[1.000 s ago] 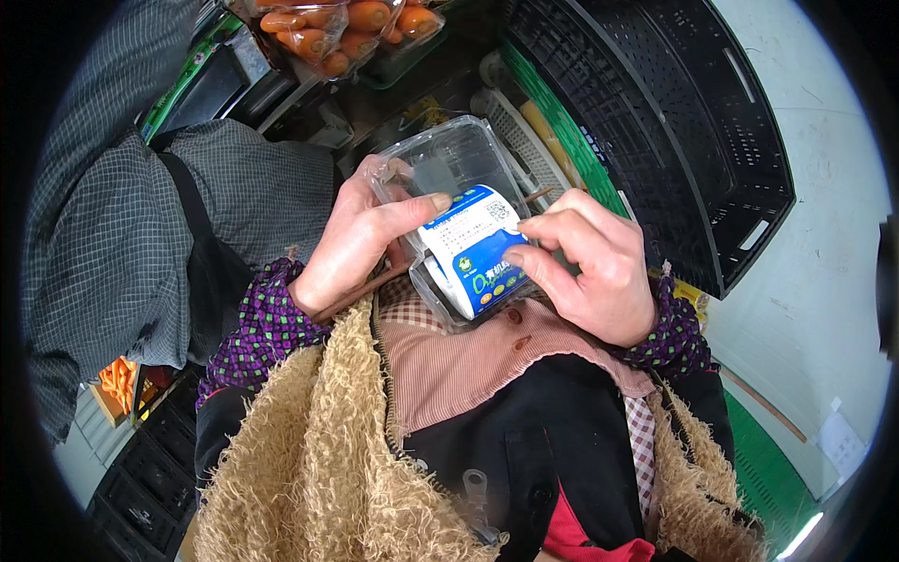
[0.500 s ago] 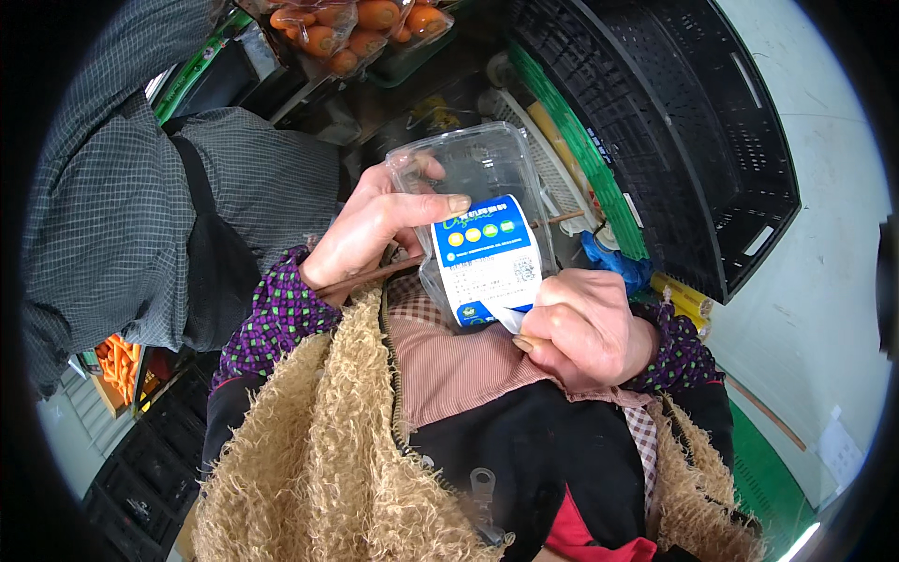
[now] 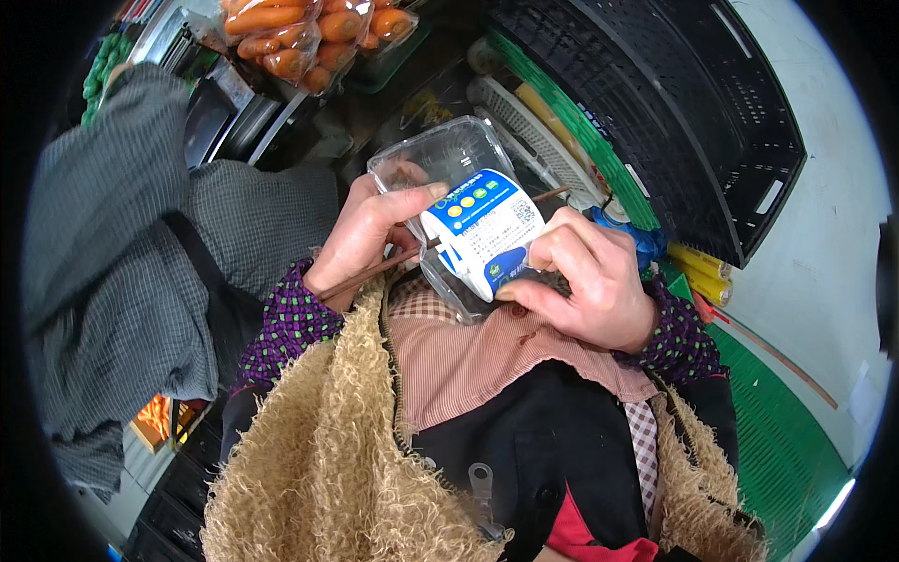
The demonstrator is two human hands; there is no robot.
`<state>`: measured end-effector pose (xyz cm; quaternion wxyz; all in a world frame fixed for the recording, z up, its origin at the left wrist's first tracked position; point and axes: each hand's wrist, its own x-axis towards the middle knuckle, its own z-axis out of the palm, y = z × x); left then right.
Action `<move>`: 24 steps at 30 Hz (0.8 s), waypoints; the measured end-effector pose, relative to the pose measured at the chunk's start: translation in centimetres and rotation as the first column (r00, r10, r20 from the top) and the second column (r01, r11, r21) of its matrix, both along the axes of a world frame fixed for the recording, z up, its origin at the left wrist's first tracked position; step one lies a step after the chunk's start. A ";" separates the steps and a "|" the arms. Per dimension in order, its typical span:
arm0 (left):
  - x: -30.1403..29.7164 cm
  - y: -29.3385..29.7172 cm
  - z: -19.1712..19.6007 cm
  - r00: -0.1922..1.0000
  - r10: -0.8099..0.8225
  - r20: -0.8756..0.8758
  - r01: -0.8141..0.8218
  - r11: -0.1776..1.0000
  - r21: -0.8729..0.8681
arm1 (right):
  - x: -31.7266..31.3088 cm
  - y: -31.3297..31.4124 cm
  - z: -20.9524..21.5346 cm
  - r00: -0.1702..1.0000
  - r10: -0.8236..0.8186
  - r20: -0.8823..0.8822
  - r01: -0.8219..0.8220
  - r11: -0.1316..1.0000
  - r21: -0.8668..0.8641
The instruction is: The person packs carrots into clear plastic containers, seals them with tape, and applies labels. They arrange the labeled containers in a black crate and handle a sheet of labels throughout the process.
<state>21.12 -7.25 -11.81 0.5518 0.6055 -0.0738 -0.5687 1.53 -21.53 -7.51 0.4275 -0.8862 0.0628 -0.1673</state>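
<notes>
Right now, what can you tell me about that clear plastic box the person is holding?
The clear plastic box is a shallow, thin-walled clamshell-type container with rounded corners, and looks empty. A white and blue label wraps its near side. It is held tilted at chest height: the left hand grips its left edge, thumb on the label, while the right hand presses the label's lower right edge.

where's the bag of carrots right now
In the head view the clear bag of orange carrots lies at the top left, above the clear plastic container held by the left hand and right hand.
</notes>
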 end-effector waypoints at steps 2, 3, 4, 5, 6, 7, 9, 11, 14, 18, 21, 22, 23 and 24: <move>-0.6 0.5 0.2 1.000 -0.004 0.013 0.004 1.000 -0.022 | -0.7 0.3 0.3 0.999 0.013 0.050 -0.012 1.000 -0.025; -0.6 0.6 0.2 1.000 -0.008 0.009 0.008 1.000 -0.023 | -0.8 0.3 0.3 0.996 0.025 0.087 -0.022 0.999 -0.033; -0.7 0.6 0.1 1.000 -0.012 0.004 0.013 1.000 -0.023 | -1.0 0.3 0.2 0.991 0.038 0.125 -0.033 0.999 -0.041; -0.7 0.7 -0.5 0.997 -0.002 -0.081 -0.002 0.999 -0.053 | -1.1 0.4 0.1 0.985 0.050 0.163 -0.043 0.998 -0.049; -0.7 0.9 -1.7 0.986 0.008 -0.165 -0.021 0.997 -0.078 | -1.3 1.1 0.1 0.986 0.086 0.144 -0.080 0.996 -0.049; -0.9 0.8 -3.6 0.969 0.007 -0.246 -0.034 0.994 -0.104 | -1.7 1.2 -0.7 0.978 0.150 0.145 -0.148 0.989 -0.030; -1.8 1.6 -5.9 0.946 0.027 -0.324 -0.077 0.987 -0.141 | -2.4 1.8 -1.3 0.976 0.191 0.104 -0.193 0.981 0.007; -1.8 1.6 -6.3 0.947 0.034 -0.321 -0.076 0.990 -0.120 | -2.8 2.1 -1.2 0.961 0.258 0.097 -0.260 0.966 0.007; -1.1 1.6 -6.8 0.880 0.116 -0.460 -0.130 0.991 0.001 | -4.0 3.2 -0.3 0.928 0.351 0.123 -0.361 0.930 0.071; 0.1 2.9 -5.5 0.946 0.179 -0.270 -0.182 0.983 0.014 | -3.5 2.1 -0.8 0.982 0.088 0.167 -0.092 0.996 0.014; 0.1 2.1 -5.2 0.956 0.050 -0.289 -0.067 0.996 -0.050 | -1.5 0.4 -0.9 0.968 -0.247 0.054 0.246 0.969 0.023; -0.4 1.6 -4.9 0.947 0.085 -0.309 -0.101 0.994 -0.038 | -1.4 0.4 -1.1 0.970 -0.243 0.003 0.243 0.970 -0.028; -0.3 1.8 -5.1 0.947 0.065 -0.313 -0.082 0.996 -0.040 | -1.5 0.6 -1.3 0.970 -0.240 -0.049 0.235 0.969 -0.077; -0.1 1.8 -5.4 0.946 0.043 -0.320 -0.062 0.997 -0.049 | -1.8 0.7 -1.5 0.977 -0.194 -0.091 0.187 0.979 -0.085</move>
